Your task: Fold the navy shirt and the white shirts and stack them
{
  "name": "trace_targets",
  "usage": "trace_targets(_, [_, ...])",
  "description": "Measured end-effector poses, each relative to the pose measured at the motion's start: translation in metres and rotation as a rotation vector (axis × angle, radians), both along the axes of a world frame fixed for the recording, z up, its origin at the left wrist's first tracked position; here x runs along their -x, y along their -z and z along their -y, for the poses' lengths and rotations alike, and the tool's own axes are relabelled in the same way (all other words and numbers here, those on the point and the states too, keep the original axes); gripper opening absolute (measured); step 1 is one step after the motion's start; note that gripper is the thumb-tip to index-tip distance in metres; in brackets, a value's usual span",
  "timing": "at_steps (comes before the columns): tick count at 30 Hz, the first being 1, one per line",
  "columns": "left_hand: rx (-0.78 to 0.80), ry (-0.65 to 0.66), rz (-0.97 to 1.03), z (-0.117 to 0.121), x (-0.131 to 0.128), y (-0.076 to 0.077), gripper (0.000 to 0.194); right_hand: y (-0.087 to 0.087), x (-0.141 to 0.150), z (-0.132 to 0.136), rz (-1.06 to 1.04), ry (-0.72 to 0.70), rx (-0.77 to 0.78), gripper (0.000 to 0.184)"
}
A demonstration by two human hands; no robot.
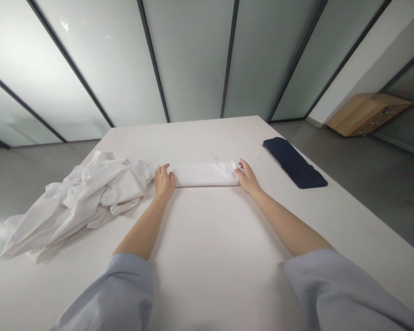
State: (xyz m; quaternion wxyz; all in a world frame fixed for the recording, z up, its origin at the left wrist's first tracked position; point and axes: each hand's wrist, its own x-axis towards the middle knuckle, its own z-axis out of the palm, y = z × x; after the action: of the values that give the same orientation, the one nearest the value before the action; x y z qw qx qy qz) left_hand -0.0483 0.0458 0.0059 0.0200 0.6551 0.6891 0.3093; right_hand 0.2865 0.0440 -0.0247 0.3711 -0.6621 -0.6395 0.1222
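A white cloth [205, 174], folded into a long flat rectangle, lies crosswise on the white table [207, 239]. At its left end is my left hand [164, 183], thumb on the near side and fingers curled around the edge. My right hand [249, 178] grips the right end in the same manner, its thumb over the cloth's corner. A crumpled heap of white fabric [86, 193] spreads to the left, reaching close to my left fingers. Off to the right, apart from my right hand, rests a dark navy folded cloth [293, 161].
Behind the table's far edge stands a frosted glass partition [193, 59] with dark frames. A wooden cabinet [359, 115] is on the grey floor [379, 170] at the far right. The white heap hangs over the table's left edge.
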Motion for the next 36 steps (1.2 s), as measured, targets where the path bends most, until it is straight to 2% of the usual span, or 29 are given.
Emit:
trace_targets(2, [-0.075,0.036,0.000,0.006,-0.005,-0.008,0.041,-0.008,0.001,0.002,0.028,0.042,-0.058,0.058])
trace_targets(4, [-0.086,0.124,-0.050,0.012,-0.017,-0.016,0.041,-0.020,0.008,0.006,0.129,0.047,-0.097,0.053])
trace_targets(7, [-0.037,0.283,-0.172,0.014,-0.047,-0.024,0.042,-0.045,0.034,0.011,0.312,-0.064,-0.093,0.046])
trace_targets(10, [0.033,0.330,-0.247,0.006,-0.079,-0.024,0.044,-0.063,0.071,0.009,0.485,-0.157,-0.027,0.036])
trace_targets(13, [0.141,0.291,-0.283,-0.006,-0.100,-0.018,0.045,-0.066,0.100,0.002,0.574,-0.136,0.069,0.033])
trace_targets(16, [0.203,0.294,-0.323,-0.010,-0.106,-0.006,0.047,-0.056,0.112,-0.002,0.596,-0.112,0.171,0.034])
trace_targets(20, [0.183,0.305,-0.330,-0.009,-0.106,0.006,0.050,-0.041,0.112,-0.002,0.617,-0.101,0.165,0.035])
trace_targets(24, [0.190,0.284,-0.306,-0.011,-0.098,0.007,0.052,-0.036,0.105,-0.006,0.637,-0.122,0.195,0.040])
trace_targets(31, [0.311,0.192,-0.185,-0.031,-0.043,0.011,0.055,-0.037,0.057,-0.020,0.608,-0.135,0.354,0.051])
trace_targets(36, [0.254,0.159,-0.026,-0.031,-0.025,0.016,0.050,-0.035,0.038,-0.015,0.574,-0.069,0.367,0.049])
